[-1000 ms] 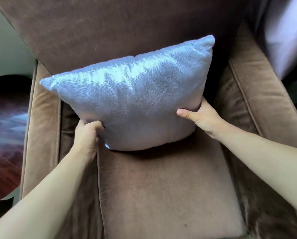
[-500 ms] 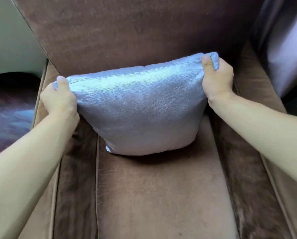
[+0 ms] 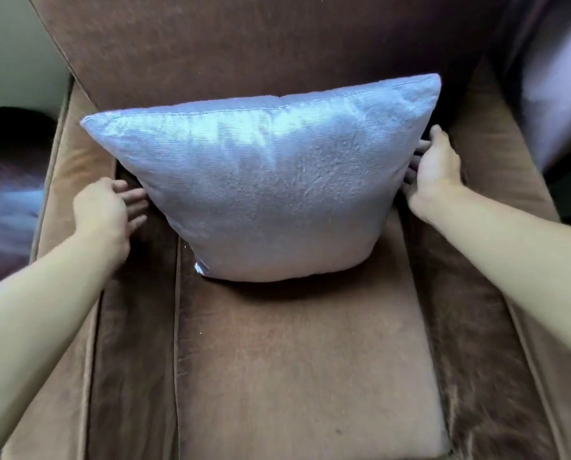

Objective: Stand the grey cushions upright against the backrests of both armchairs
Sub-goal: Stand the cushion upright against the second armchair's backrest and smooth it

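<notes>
A shiny grey cushion (image 3: 264,190) stands upright on the seat of a brown armchair (image 3: 304,376), leaning on its backrest (image 3: 244,48). My left hand (image 3: 106,212) is open beside the cushion's left edge, fingers spread, fingertips close to the fabric. At the cushion's right edge, my right hand (image 3: 435,167) is also open, with its fingers touching or tucked just behind that side. Neither hand grips the cushion. Only this one armchair and one cushion are in view.
The armrests (image 3: 68,180) rise on both sides of the seat. A pale wall (image 3: 15,51) and a dark round surface (image 3: 2,180) lie to the left. At the upper right is a dark, glossy piece of furniture (image 3: 553,94).
Both hands let go of the cushion's top corners and dropped to its sides. The cushion now stands by itself against the backrest.
</notes>
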`<state>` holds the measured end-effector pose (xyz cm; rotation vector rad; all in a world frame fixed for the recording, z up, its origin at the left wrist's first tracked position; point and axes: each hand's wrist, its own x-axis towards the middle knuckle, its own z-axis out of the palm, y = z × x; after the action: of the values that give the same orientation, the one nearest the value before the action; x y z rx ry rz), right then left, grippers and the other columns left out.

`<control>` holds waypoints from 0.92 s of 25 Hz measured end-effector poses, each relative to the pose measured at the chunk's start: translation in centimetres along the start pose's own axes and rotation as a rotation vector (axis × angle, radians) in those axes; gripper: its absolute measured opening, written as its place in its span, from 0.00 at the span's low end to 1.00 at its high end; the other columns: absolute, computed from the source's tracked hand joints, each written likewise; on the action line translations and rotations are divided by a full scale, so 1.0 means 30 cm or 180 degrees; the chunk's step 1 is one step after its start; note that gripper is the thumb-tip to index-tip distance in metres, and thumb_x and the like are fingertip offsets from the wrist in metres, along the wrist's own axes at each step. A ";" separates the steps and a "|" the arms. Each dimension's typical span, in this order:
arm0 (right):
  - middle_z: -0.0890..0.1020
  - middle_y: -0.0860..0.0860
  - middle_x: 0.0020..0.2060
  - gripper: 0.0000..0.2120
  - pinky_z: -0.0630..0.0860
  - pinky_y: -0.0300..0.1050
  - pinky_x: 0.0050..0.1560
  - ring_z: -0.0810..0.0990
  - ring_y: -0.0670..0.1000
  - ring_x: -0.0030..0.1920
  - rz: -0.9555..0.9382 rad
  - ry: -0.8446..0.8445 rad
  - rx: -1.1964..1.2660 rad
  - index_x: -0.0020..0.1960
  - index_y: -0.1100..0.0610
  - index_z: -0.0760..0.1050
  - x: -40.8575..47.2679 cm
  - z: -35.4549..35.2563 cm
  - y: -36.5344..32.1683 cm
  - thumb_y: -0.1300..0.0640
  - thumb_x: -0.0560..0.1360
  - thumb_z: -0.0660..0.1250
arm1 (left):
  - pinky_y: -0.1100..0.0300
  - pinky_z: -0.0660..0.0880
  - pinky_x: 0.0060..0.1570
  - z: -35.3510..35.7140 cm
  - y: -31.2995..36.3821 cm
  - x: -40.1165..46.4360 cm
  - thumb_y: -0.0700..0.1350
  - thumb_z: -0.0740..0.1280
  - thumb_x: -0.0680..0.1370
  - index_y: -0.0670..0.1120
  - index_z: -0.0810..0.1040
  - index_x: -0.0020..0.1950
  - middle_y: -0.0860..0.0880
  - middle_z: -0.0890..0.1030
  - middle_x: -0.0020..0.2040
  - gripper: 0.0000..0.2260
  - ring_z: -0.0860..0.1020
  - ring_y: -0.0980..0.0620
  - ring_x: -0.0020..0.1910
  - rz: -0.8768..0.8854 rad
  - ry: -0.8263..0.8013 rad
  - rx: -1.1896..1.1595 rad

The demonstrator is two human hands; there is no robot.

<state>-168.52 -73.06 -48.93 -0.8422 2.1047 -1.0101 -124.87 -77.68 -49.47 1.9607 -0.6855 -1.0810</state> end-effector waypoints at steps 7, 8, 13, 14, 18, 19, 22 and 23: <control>0.74 0.64 0.71 0.30 0.74 0.50 0.68 0.76 0.65 0.70 0.0152 -0.1407 -0.2441 0.75 0.62 0.69 -0.093 0.116 0.486 0.62 0.75 0.71 | 0.51 0.76 0.64 0.007 -0.447 -0.039 0.36 0.73 0.75 0.45 0.83 0.67 0.44 0.87 0.62 0.20 0.83 0.42 0.63 0.0254 -0.0844 0.3047; 0.73 0.64 0.73 0.33 0.73 0.50 0.69 0.75 0.64 0.71 0.0044 -0.1453 -0.2485 0.77 0.61 0.68 -0.095 0.131 0.514 0.58 0.74 0.75 | 0.51 0.76 0.66 0.026 -0.491 -0.020 0.37 0.75 0.75 0.46 0.81 0.70 0.45 0.86 0.64 0.23 0.82 0.43 0.65 0.0370 -0.0948 0.3114; 0.83 0.62 0.65 0.22 0.76 0.51 0.61 0.81 0.65 0.65 -0.0574 -0.0967 -0.2090 0.68 0.63 0.79 -0.074 0.169 0.605 0.56 0.77 0.76 | 0.51 0.75 0.53 0.103 -0.623 0.014 0.46 0.77 0.77 0.42 0.83 0.58 0.40 0.87 0.56 0.13 0.83 0.37 0.58 0.1148 -0.0996 0.3251; 0.84 0.62 0.63 0.20 0.76 0.51 0.60 0.81 0.65 0.63 -0.0651 -0.0908 -0.2072 0.66 0.63 0.80 -0.077 0.172 0.611 0.56 0.77 0.75 | 0.49 0.74 0.52 0.109 -0.633 0.022 0.43 0.76 0.78 0.40 0.82 0.58 0.37 0.86 0.56 0.12 0.82 0.34 0.58 0.1267 -0.0919 0.3322; 0.85 0.64 0.59 0.13 0.79 0.52 0.57 0.83 0.67 0.58 -0.0801 -0.0810 -0.2499 0.61 0.64 0.82 -0.054 0.177 0.639 0.59 0.78 0.72 | 0.46 0.73 0.46 0.132 -0.629 0.023 0.35 0.66 0.78 0.37 0.83 0.53 0.29 0.84 0.50 0.07 0.81 0.26 0.51 0.1541 -0.0539 0.3582; 0.84 0.65 0.58 0.12 0.81 0.54 0.57 0.83 0.69 0.57 -0.0936 -0.0791 -0.2586 0.59 0.65 0.82 -0.046 0.168 0.632 0.61 0.77 0.72 | 0.45 0.74 0.47 0.132 -0.620 0.025 0.35 0.65 0.78 0.37 0.83 0.53 0.28 0.83 0.49 0.08 0.80 0.25 0.51 0.1512 -0.0421 0.3616; 0.84 0.67 0.53 0.10 0.78 0.51 0.52 0.84 0.70 0.52 -0.1499 -0.0729 -0.2650 0.54 0.69 0.82 -0.040 0.116 0.627 0.66 0.75 0.72 | 0.44 0.76 0.47 0.113 -0.619 0.024 0.38 0.65 0.77 0.38 0.83 0.51 0.29 0.83 0.48 0.08 0.81 0.26 0.49 0.1451 -0.0245 0.3610; 0.84 0.67 0.51 0.10 0.78 0.51 0.51 0.84 0.70 0.51 -0.1479 -0.0724 -0.2657 0.54 0.68 0.82 -0.051 0.100 0.645 0.66 0.75 0.71 | 0.45 0.75 0.46 0.112 -0.629 0.015 0.38 0.65 0.76 0.39 0.83 0.52 0.29 0.83 0.48 0.08 0.81 0.26 0.49 0.1441 -0.0261 0.3681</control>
<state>-170.45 -63.51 -65.98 -1.8126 2.1583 -0.1577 -125.96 -68.87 -66.46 2.4339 -1.9999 -0.4664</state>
